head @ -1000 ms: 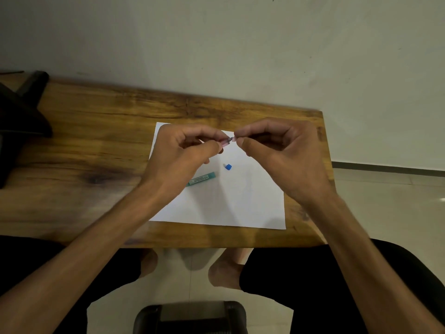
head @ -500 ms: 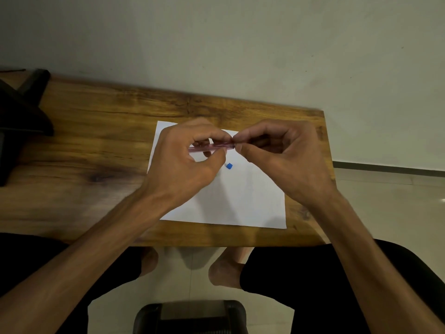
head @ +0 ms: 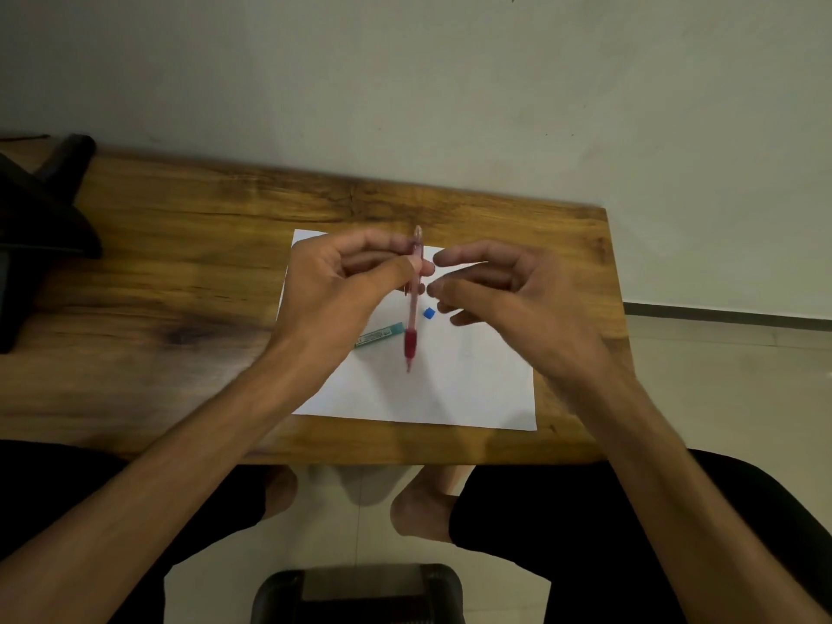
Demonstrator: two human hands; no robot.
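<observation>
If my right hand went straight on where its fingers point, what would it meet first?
Likely the red pencil pinched by the left hand; the right hand points straight at it, though depth is unclear.

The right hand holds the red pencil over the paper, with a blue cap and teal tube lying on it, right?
No. In the head view the left hand holds the pencil; the right hand is open beside it. The cap and tube lie on the paper.

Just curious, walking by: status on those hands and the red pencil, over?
Left hand pinches red pencil over paper. Right hand open, holding nothing. Green tube, blue cap on paper, not blocking.
</observation>
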